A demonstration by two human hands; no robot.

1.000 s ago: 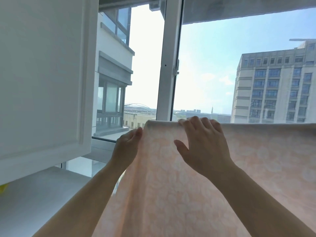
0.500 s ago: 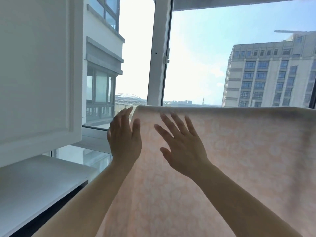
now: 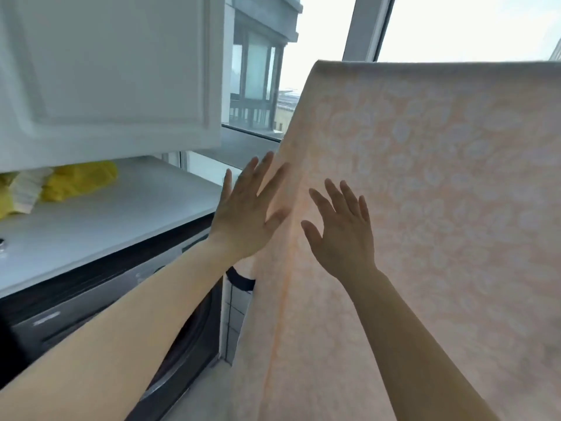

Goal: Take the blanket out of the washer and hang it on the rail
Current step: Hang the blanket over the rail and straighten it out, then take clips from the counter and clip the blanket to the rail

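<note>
A pale pink blanket (image 3: 425, 183) with a white flower pattern hangs in front of the window, folded over a rail that it hides along its top edge. My left hand (image 3: 247, 212) is flat with fingers spread at the blanket's left edge, holding nothing. My right hand (image 3: 341, 230) is also spread, palm toward the cloth just right of that edge. The washer (image 3: 100, 314), dark grey with a round door, stands under the counter at lower left, partly hidden by my left forearm.
A white wall cabinet (image 3: 112, 71) hangs close at upper left. Below it a white countertop (image 3: 115, 214) carries a yellow bundle (image 3: 79, 183). A window frame post (image 3: 367, 25) rises behind the blanket. Tiled wall (image 3: 235, 314) stands beside the washer.
Both hands let go of the blanket's top edge and slid down its left side, fingers opening flat. The view swung down and left, bringing the washer and counter in.
</note>
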